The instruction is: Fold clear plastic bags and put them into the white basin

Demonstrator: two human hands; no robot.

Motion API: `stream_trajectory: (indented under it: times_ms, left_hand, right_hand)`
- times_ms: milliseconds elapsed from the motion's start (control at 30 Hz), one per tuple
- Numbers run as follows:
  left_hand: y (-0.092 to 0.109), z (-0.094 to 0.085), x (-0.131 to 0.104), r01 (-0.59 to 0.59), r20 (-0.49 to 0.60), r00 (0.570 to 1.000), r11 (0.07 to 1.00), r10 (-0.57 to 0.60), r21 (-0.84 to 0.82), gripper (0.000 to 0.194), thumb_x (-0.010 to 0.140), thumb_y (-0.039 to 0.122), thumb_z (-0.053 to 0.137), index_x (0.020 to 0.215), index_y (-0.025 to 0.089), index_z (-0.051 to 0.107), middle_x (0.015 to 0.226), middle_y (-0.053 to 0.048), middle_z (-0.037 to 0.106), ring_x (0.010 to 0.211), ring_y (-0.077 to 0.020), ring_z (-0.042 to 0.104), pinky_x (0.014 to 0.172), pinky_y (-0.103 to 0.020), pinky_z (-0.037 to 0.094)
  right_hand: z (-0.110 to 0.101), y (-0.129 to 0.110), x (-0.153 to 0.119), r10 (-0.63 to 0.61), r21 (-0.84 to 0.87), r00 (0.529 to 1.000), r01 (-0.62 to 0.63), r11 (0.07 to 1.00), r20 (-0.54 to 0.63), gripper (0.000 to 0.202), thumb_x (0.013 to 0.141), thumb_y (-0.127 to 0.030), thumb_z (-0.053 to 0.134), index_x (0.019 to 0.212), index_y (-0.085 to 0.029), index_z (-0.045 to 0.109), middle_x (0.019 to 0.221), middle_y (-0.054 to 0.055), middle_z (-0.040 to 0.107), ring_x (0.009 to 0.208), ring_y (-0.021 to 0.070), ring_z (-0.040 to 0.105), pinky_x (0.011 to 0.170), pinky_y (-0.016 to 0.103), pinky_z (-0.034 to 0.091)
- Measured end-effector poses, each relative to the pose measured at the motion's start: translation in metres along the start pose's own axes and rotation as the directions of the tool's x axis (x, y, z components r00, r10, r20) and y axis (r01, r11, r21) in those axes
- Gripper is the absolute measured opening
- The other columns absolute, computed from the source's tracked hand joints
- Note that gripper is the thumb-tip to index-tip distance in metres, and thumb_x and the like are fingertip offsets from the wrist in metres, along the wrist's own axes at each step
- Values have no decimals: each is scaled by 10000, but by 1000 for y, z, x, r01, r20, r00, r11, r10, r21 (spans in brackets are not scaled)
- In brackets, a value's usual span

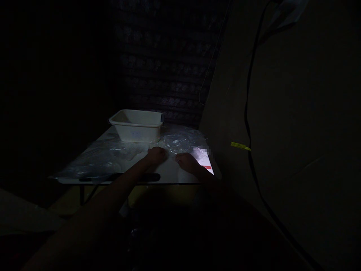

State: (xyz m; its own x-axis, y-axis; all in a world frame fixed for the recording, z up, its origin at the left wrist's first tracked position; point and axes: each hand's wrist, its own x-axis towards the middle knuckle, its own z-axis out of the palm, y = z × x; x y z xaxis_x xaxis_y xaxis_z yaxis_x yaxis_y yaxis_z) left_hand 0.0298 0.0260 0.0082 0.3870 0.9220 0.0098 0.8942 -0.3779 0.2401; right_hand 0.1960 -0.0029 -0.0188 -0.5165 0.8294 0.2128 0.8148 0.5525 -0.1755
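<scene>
The left hand and right hand curl close together, apparently to steady the clear plastic just beyond; whether either grip is clenched on it, I cannot tell. The tub limits reach ahead-left, the lit screen rightward; bare surface leaves room nearer.

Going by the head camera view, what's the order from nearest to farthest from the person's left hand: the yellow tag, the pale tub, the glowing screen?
From the left hand:
1. Pale tub: just beyond it, slightly left.
2. Glowing screen: to the right, past the right hand.
3. Yellow tag: farthest right, on the dark cable.
</scene>
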Motion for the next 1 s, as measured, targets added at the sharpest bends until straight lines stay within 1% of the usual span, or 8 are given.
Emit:
stream_trajectory:
  times_ms: [133, 267, 333, 400, 467, 533, 733, 1000]
  left_hand:
    - [2, -2, -5, -44, 13, 999, 994, 43, 95, 286, 686, 306, 349, 737, 162, 591, 849, -91, 600, 807, -232, 518, 639, -325, 340]
    - [2, 1, -6, -88, 11, 996, 982, 88, 164, 285, 687, 282, 331, 702, 151, 583, 813, -106, 597, 801, -243, 515, 662, -369, 321]
    - [0, 2, -6, -119, 1, 993, 971, 122, 208, 295, 693, 289, 320, 704, 149, 580, 805, -110, 594, 799, -245, 510, 666, -383, 314]
    - [-1, 4, -6, -148, -5, 988, 957, 154, 250, 298, 698, 288, 312, 713, 151, 577, 799, -109, 591, 793, -243, 507, 664, -388, 311]
    - [-1, 5, -6, -167, -6, 985, 948, 175, 270, 292, 699, 275, 310, 722, 154, 574, 803, -106, 587, 795, -242, 503, 660, -390, 310]
    - [-2, 6, -5, -175, -7, 983, 942, 184, 287, 289, 701, 261, 305, 721, 152, 572, 807, -108, 583, 796, -243, 499, 656, -391, 311]
    - [-1, 8, -4, -198, 23, 979, 918, 203, 342, 296, 718, 239, 288, 757, 153, 568, 821, -111, 565, 777, -229, 495, 639, -373, 319]
    - [-1, 9, -7, -219, -9, 971, 904, 239, 368, 281, 731, 249, 307, 787, 159, 567, 885, -105, 543, 838, -229, 449, 658, -360, 308]
  right_hand:
    - [1, 3, 1, -17, 3, 1000, 17, 1000, -14, 269, 678, -77, 361, 823, -141, 578, 882, 50, 599, 826, 122, 528, 748, 237, 371]
    - [1, 3, 1, 16, -29, 998, -17, 999, -53, 343, 656, -61, 350, 931, -118, 548, 943, 75, 585, 826, 132, 535, 751, 238, 383]
    - [0, 2, 1, 57, -31, 996, -59, 998, -71, 423, 651, -54, 338, 1049, -104, 472, 962, 85, 578, 800, 136, 547, 722, 237, 401]
    - [-1, 0, 0, 93, -19, 993, -95, 995, -79, 516, 647, -51, 330, 1161, -86, 338, 956, 90, 581, 776, 137, 554, 690, 239, 416]
    - [-2, -1, -1, 93, 2, 993, -93, 996, -77, 583, 642, -48, 328, 1215, -69, 221, 957, 90, 582, 782, 138, 553, 687, 243, 418]
    - [-2, -2, -1, 60, 18, 996, -59, 998, -70, 615, 630, -40, 331, 1225, -66, 179, 977, 88, 573, 812, 138, 544, 707, 247, 410]
    - [0, -4, 1, 17, 14, 999, -16, 1000, -47, 625, 607, -7, 329, 1217, -58, 200, 993, 88, 565, 851, 144, 528, 752, 258, 377]
    - [-4, -3, 1, 58, -12, 996, -59, 998, -64, 510, 634, -36, 346, 1142, -81, 342, 908, 70, 598, 833, 135, 530, 799, 283, 320]
